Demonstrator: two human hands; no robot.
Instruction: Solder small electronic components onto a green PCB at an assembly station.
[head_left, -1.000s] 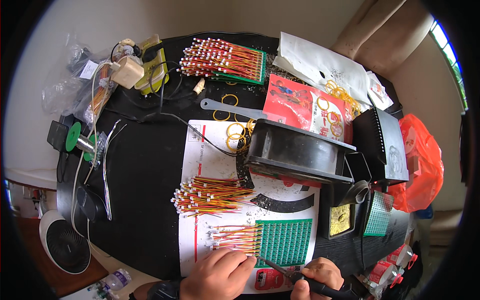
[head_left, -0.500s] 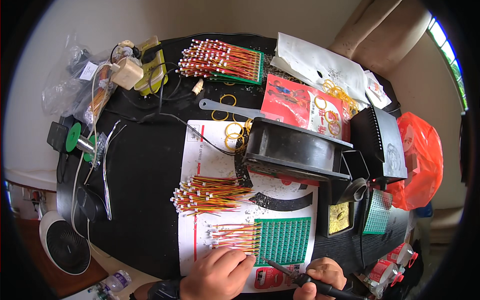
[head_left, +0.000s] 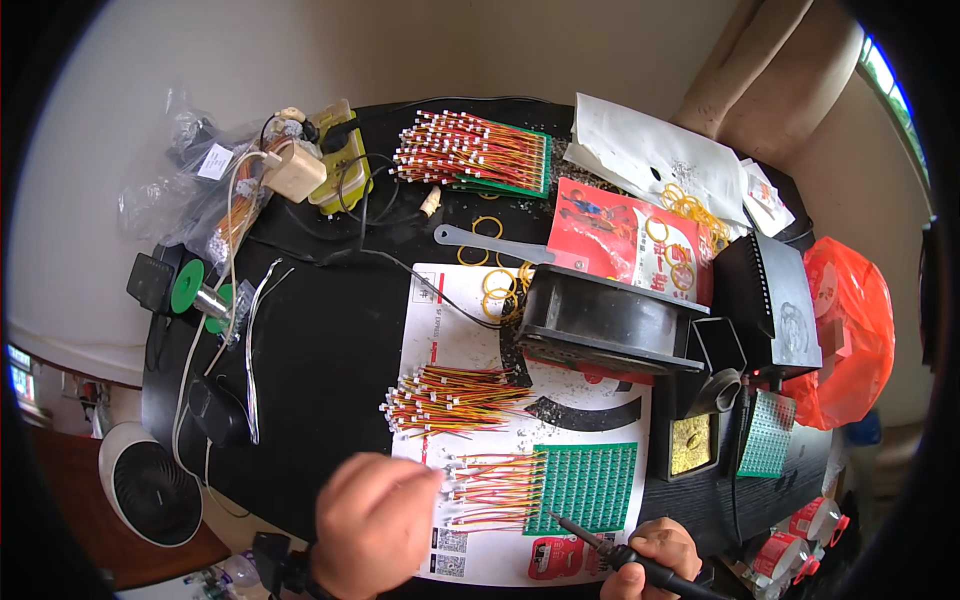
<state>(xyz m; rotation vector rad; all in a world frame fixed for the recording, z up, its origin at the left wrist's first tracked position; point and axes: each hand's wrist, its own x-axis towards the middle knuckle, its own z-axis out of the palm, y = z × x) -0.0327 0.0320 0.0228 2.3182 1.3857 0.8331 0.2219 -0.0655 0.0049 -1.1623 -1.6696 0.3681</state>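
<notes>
My right hand [head_left: 660,556] grips a soldering iron [head_left: 630,556], fingers wrapped around its black handle. The metal tip points left over the lower left part of a green circuit board [head_left: 590,487], close to its surface. A row of red, yellow and dark wires [head_left: 495,490] with white connectors sticks out from the board's left edge. Left of these wires is my left hand [head_left: 375,525], somewhat blurred, with its fingers curled together; whatever they hold, if anything, is hidden. A loose bundle of similar wires [head_left: 455,398] lies just beyond the board on white printed card [head_left: 415,345].
A black fan [head_left: 610,315] stands beyond the board, beside a soldering station [head_left: 765,300]. A tray with a yellow sponge [head_left: 694,443] sits on the right. Finished-looking wired boards [head_left: 480,155] lie at the back. Solder spool [head_left: 187,287] and cables are at left.
My left hand has moved left, away from the wires at the board's edge. My right hand still holds the soldering iron by the board. The whole view has shifted slightly.
</notes>
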